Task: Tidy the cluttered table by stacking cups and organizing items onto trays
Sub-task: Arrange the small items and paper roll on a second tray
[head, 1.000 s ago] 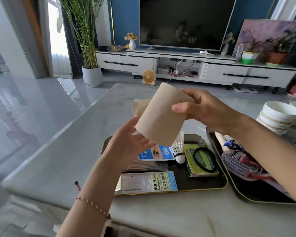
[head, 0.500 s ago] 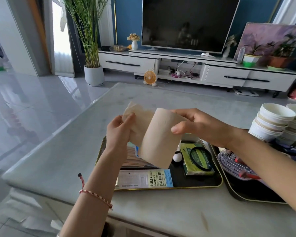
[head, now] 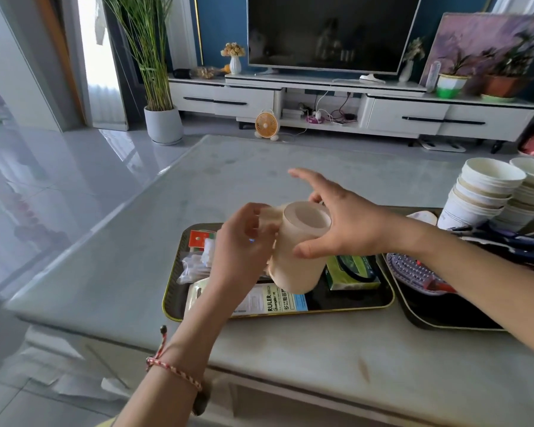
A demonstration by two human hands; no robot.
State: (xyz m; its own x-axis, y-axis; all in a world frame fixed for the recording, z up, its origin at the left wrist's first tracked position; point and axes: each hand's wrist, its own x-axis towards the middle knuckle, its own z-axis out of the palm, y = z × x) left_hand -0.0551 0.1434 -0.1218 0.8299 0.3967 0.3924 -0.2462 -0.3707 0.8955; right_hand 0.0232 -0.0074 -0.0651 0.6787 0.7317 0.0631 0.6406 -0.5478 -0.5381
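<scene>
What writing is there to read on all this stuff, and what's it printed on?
"RULER": on the white packet at the front of the left tray.
Smaller line beside it and the Chinese characters on its blue strip: too blurred.
Print on the green pack and paper cups: unreadable.

Daylight is pouring through a bright doorway onto the glossy pale grey tiled floor. A black flat-screen television is standing on a long white low cabinet against the dark blue wall.

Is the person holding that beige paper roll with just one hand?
No, both are on the paper roll: the left hand pinches its loose end and the right hand grips its body.
</scene>
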